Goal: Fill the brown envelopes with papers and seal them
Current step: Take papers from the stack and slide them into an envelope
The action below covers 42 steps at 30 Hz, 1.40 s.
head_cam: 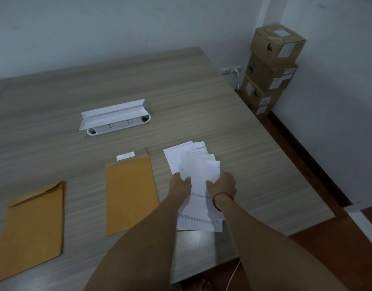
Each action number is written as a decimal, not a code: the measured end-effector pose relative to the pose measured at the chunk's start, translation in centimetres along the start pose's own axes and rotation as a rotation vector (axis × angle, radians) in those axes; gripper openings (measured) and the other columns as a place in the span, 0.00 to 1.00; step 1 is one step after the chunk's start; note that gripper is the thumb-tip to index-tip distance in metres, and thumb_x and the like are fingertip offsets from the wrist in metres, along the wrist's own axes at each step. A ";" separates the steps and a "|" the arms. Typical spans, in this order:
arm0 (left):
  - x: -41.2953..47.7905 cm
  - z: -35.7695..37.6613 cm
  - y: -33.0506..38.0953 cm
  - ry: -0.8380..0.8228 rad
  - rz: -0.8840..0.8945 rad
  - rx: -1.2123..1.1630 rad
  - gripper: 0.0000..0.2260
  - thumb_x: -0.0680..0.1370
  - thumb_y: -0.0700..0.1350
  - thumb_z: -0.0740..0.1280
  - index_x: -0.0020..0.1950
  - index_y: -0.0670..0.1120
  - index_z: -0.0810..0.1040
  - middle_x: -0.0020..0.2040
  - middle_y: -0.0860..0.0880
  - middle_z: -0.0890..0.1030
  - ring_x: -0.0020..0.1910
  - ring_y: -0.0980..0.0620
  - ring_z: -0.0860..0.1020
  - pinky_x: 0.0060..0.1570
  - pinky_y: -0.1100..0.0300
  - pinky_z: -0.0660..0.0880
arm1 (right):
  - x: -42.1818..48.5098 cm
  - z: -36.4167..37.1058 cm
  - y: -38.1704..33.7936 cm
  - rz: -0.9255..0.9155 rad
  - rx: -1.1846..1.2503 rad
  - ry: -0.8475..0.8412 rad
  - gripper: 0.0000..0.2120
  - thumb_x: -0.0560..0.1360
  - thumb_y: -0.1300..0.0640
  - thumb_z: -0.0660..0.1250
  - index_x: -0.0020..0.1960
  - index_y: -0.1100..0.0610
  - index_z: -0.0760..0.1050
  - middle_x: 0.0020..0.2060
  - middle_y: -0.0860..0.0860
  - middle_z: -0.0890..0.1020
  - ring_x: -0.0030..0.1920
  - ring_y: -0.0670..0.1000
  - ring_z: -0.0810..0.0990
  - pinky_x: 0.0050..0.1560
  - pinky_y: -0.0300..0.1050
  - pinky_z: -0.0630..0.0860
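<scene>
View from the head camera, nearest features first. At the lower edge, a bare foot (205,285) and a white cable (233,274) show on the floor below the near rim of the wood-grain table (264,164). Both bare forearms reach forward to the papers (196,208), a loose white stack lying at the right of the table, its far sheets fanned out beyond the hands.

The left hand (180,185) grips the stack's left edge and the right hand (222,185) its right edge. Each thumb is pressed on the top sheet, while the fingers curl around the margin and are largely hidden. A red string bracelet (217,200) circles the right wrist.

Just left of the papers lies the middle envelope (130,194), brown and flat, with its flap open toward the far side and a white adhesive strip (125,155) lying across the flap. Well to the left, near the table's front, lies the left envelope (33,227), turned slightly askew; whether its flap is sealed cannot be told.

Farther back, a white socket box (115,120) is set into the tabletop with its lid raised. Beyond the table's right corner, cardboard boxes (273,66) stand stacked against the wall beside a wall outlet (231,70).
</scene>
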<state>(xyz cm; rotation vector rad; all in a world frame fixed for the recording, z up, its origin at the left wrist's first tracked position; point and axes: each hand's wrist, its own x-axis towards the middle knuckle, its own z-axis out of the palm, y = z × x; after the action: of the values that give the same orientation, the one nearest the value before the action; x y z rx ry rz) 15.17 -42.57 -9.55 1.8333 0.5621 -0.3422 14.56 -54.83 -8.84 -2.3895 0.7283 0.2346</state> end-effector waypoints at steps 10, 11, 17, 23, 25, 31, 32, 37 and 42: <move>0.1 -2.7 1.9 0.072 0.020 -0.040 0.16 0.81 0.47 0.61 0.66 0.41 0.68 0.61 0.45 0.77 0.59 0.44 0.77 0.61 0.46 0.75 | 0.2 -0.9 -3.1 0.026 0.574 -0.163 0.20 0.73 0.58 0.70 0.62 0.61 0.72 0.54 0.55 0.80 0.49 0.53 0.79 0.49 0.42 0.75; 0.0 -3.3 2.2 0.097 0.010 -0.068 0.17 0.81 0.47 0.61 0.67 0.41 0.66 0.61 0.44 0.76 0.59 0.44 0.76 0.61 0.46 0.75 | 0.2 -0.9 -3.6 0.025 0.601 -0.197 0.18 0.73 0.60 0.69 0.61 0.61 0.72 0.52 0.55 0.80 0.47 0.51 0.78 0.46 0.40 0.73; 0.2 -7.9 2.6 0.243 -0.060 -0.183 0.16 0.79 0.49 0.64 0.59 0.39 0.75 0.55 0.44 0.81 0.54 0.42 0.79 0.58 0.49 0.76 | -0.1 0.4 -7.0 -0.040 0.540 -0.439 0.15 0.73 0.66 0.65 0.60 0.64 0.75 0.46 0.54 0.80 0.45 0.52 0.78 0.40 0.39 0.73; 1.3 -13.8 2.0 0.258 -0.063 -0.103 0.19 0.81 0.47 0.59 0.69 0.40 0.67 0.65 0.42 0.75 0.61 0.42 0.75 0.59 0.52 0.73 | -1.3 4.2 -12.8 -0.105 0.531 -0.543 0.07 0.75 0.64 0.61 0.52 0.58 0.74 0.43 0.53 0.79 0.44 0.53 0.77 0.45 0.41 0.72; 1.9 -15.7 2.4 0.335 -0.062 -0.132 0.19 0.81 0.45 0.59 0.71 0.40 0.65 0.66 0.42 0.74 0.63 0.41 0.74 0.63 0.49 0.73 | -1.2 5.5 -14.7 -0.112 0.496 -0.605 0.07 0.74 0.65 0.62 0.51 0.59 0.75 0.40 0.52 0.79 0.40 0.51 0.77 0.41 0.39 0.73; 4.0 -19.1 2.2 0.297 -0.031 -0.101 0.15 0.81 0.42 0.59 0.67 0.41 0.69 0.56 0.46 0.77 0.53 0.46 0.77 0.51 0.57 0.72 | 0.1 7.0 -18.0 -0.143 0.382 -0.671 0.14 0.76 0.67 0.58 0.59 0.56 0.71 0.46 0.52 0.77 0.44 0.52 0.75 0.43 0.41 0.73; 4.3 -19.4 2.1 0.280 -0.039 -0.105 0.15 0.81 0.41 0.59 0.68 0.42 0.68 0.57 0.46 0.77 0.54 0.46 0.77 0.51 0.57 0.73 | 0.2 7.0 -18.4 -0.160 0.396 -0.671 0.15 0.76 0.67 0.57 0.60 0.54 0.70 0.48 0.52 0.77 0.47 0.52 0.75 0.44 0.40 0.73; 5.5 -20.0 2.8 0.263 -0.061 -0.187 0.09 0.79 0.38 0.59 0.59 0.42 0.70 0.46 0.47 0.77 0.40 0.51 0.77 0.37 0.60 0.74 | 1.0 8.1 -18.9 -0.184 0.390 -0.664 0.16 0.77 0.63 0.58 0.64 0.55 0.69 0.54 0.51 0.78 0.50 0.51 0.76 0.53 0.44 0.73; 5.8 -20.1 3.2 0.209 -0.093 -0.237 0.10 0.78 0.33 0.60 0.55 0.46 0.67 0.40 0.51 0.75 0.36 0.54 0.76 0.33 0.63 0.73 | 1.6 9.0 -18.3 -0.073 0.374 -0.720 0.18 0.72 0.60 0.65 0.61 0.59 0.73 0.50 0.54 0.81 0.46 0.50 0.82 0.49 0.45 0.76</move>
<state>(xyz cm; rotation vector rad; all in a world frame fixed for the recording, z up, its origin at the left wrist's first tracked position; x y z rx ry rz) 20.95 -23.18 -3.29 1.6265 0.8003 -0.1388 26.11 -38.01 -7.09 -1.7823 0.3042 0.7988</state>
